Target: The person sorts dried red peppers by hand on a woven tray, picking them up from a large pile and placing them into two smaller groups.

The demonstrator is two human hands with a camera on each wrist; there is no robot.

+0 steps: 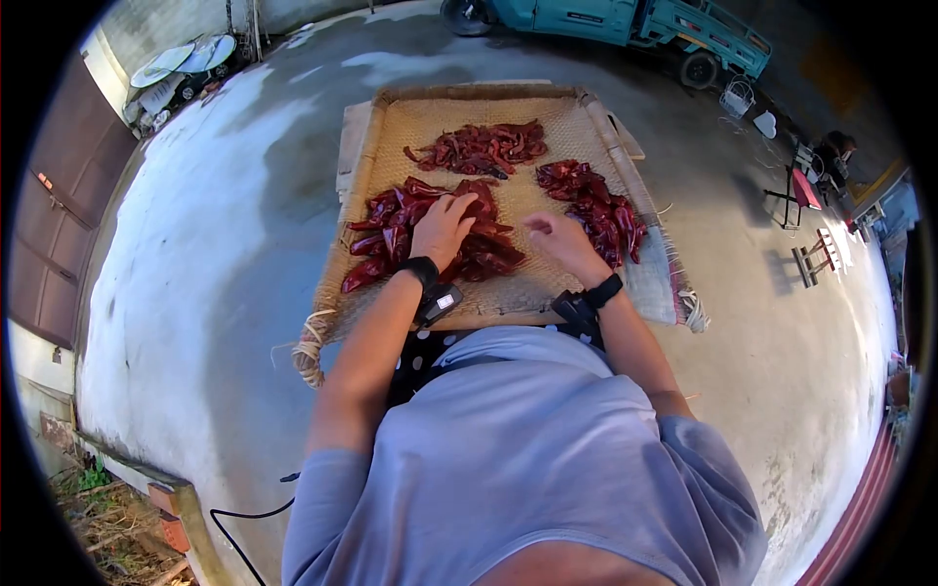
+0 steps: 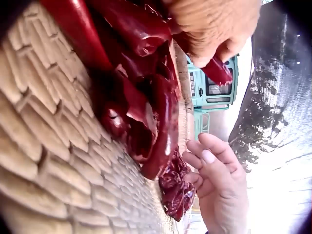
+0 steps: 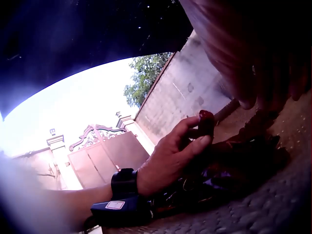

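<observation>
Over the left pile of dried red chili peppers [image 1: 376,239] on a woven tray [image 1: 532,283], my left hand [image 1: 445,231] pinches one chili pepper [image 2: 218,72], whose end sticks out past the fingers. That same hand [image 3: 168,161] appears in the right wrist view, with a red tip showing at its fingers. To the right, my right hand [image 1: 562,242] is raised above the mat, its fingers loosely bent and holding nothing. It sits close to the right pile of darker, glossy peppers [image 1: 611,220]. In the left wrist view the right hand [image 2: 222,183] faces the left pile.
A third pile of thinner, shrivelled chili peppers [image 1: 484,146] lies toward the tray's far side. The tray has a raised rim [image 1: 469,91] and rests on boards [image 1: 354,146]. A teal three-wheeled truck [image 1: 586,20] stands beyond it, and a small stool [image 1: 819,256] is at right.
</observation>
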